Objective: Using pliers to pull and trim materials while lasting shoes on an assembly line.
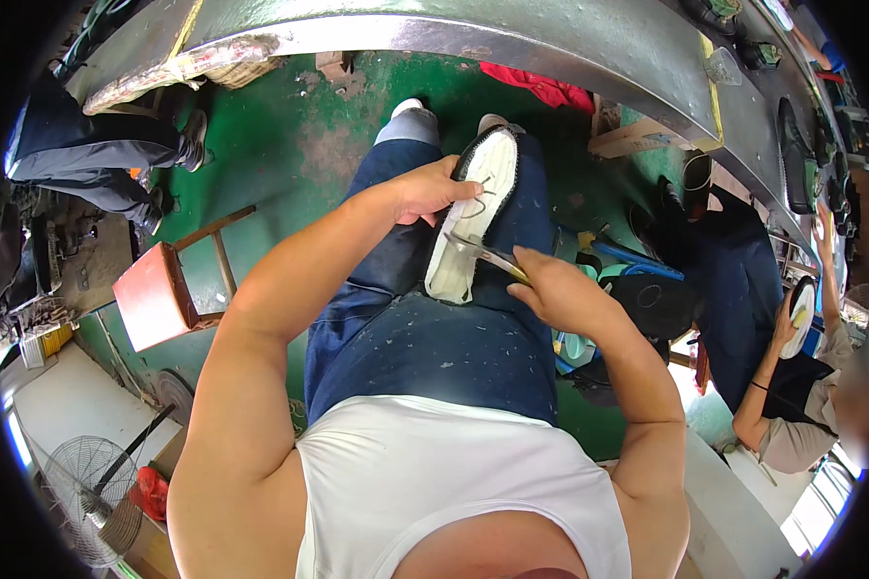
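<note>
A shoe (483, 200) lies across my lap with its pale underside up and a dark pleated rim around its edge. A thin dark cord (481, 185) loops over that pale face. My left hand (430, 193) grips the shoe's left edge, thumb on top and fingers tucked beneath. In my right hand (565, 294) is a hammer-like tool (497, 259) with a shiny metal head and a yellowish handle. Its head is over the lower half of the shoe, but whether it touches cannot be told.
A metal-edged bench (434, 37) curves across the far side. At left stand a reddish stool (159, 294), a wire fan (92, 497) and another person's legs (97, 159). To the right, a co-worker (782, 405) holds a shoe (799, 314); a red cloth (541, 85) lies under the bench.
</note>
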`<state>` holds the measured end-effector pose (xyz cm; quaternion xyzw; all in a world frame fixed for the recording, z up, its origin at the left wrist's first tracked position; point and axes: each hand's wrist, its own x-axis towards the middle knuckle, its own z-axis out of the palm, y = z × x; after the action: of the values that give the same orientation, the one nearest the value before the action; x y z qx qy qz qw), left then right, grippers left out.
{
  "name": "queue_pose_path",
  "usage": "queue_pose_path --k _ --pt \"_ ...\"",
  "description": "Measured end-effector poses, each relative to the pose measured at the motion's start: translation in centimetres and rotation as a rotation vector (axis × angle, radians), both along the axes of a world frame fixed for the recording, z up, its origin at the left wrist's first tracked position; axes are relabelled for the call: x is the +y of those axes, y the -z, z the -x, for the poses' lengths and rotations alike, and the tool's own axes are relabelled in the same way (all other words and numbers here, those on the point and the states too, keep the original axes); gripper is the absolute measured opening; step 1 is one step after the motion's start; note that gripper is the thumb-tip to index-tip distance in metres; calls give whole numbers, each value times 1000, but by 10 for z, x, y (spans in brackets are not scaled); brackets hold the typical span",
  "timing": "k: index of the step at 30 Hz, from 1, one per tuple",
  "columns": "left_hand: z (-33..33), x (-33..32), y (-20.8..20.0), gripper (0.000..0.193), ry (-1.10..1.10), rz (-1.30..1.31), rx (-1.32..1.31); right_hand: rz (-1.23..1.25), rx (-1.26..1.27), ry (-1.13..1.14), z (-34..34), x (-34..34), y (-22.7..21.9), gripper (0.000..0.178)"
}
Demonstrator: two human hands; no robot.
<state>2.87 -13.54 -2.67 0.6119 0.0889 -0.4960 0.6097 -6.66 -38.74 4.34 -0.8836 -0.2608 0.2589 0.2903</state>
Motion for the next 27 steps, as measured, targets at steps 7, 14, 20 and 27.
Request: queue_pose_path --k 7,14,20,27 --pt "3 6 10 55 -51 60 25 56 164 -129 -14 7 0 36" --pt "6 3 2 54 -27 -10 10 347 -384 -237 -7 31 -17 30" --pt "6 3 10 50 -38 3 -1 191 289 -122 -24 29 -22 31" --pt "13 -4 -5 50 -17 -79 -30 643 -263 -398 -33 65 -48 31"
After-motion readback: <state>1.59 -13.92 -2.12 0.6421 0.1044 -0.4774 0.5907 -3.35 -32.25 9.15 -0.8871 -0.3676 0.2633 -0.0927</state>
